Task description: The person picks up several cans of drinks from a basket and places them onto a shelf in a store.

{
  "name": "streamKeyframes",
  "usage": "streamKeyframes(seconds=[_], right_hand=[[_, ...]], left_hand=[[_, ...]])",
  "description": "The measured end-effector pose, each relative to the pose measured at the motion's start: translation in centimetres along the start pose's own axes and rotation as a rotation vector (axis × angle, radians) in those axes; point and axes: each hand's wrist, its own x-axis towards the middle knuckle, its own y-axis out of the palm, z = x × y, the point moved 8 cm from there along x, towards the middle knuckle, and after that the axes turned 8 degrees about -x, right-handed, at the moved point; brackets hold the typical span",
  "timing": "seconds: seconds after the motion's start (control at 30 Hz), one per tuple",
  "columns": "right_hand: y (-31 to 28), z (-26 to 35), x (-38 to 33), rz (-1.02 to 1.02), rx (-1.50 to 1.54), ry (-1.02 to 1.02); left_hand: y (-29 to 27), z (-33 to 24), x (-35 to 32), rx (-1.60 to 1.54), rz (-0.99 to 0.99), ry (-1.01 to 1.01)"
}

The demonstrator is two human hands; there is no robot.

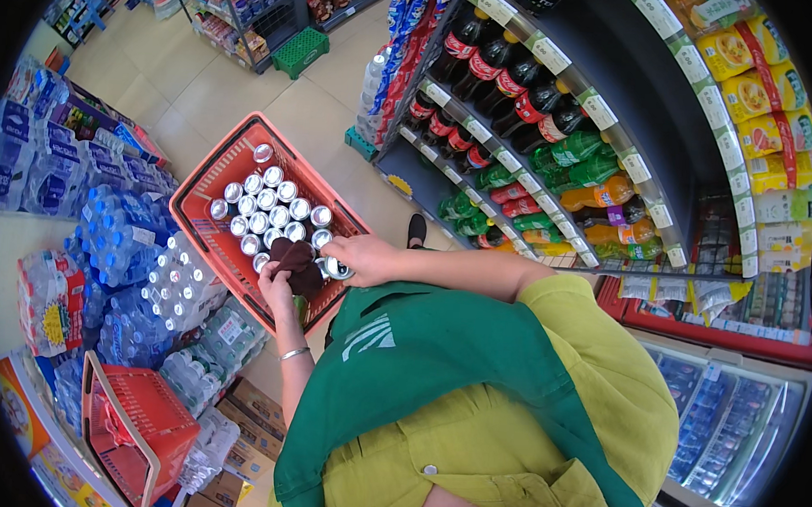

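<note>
Down at the near end of a red basket, two hands busy among rows of cans. Left hand curled shut around a dark brown cloth, fingers wrapped over its lower edge, cloth bunched up and lying across the can tops at the basket's near corner. A thin bracelet round that wrist. Right hand just beside, fingers bent and closed on a single can, silver top turned toward the camera, tilted on its side rather than standing. Can touching the cloth's right edge, held at the basket's near rim. Knuckles up, thumb side hidden, so cannot tell how tight the grip. Other cans upright in neat rows, silver tops showing, filling most of the basket from the far end down to the cloth.

Below the hands, a green apron over a yellow-green shirt. To the left, stacked packs of bottled water and a second red basket lower down, near cardboard boxes. To the right, a shelf of dark and green soda bottles, and further right a chest freezer with a glass lid
</note>
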Motion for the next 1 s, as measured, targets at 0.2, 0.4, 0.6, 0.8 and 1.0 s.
streamKeyframes(seconds=[0.2,0.4,0.6,0.8,1.0], right_hand=[[0.9,-0.4,-0.2,-0.057,0.0,0.013],[1.2,-0.7,0.0,0.003,-0.005,0.074],[1.3,-0.6,0.6,-0.058,0.005,0.016],[1.9,-1.1,1.5,-0.033,-0.035,0.024],[2.1,-0.9,2.4,0.044,-0.071,0.044]], left_hand=[[1.6,-0.1,-1.6,0.468,0.025,0.247],[4.3,-2.6,-4.0,0.526,0.079,0.332],[3.2,-3.6,-3.9,0.496,0.029,0.359],[2.4,-6.5,-3.8,0.53,-0.049,0.445],[-2.4,-6.9,-3.1,0.407,-0.245,0.431]])
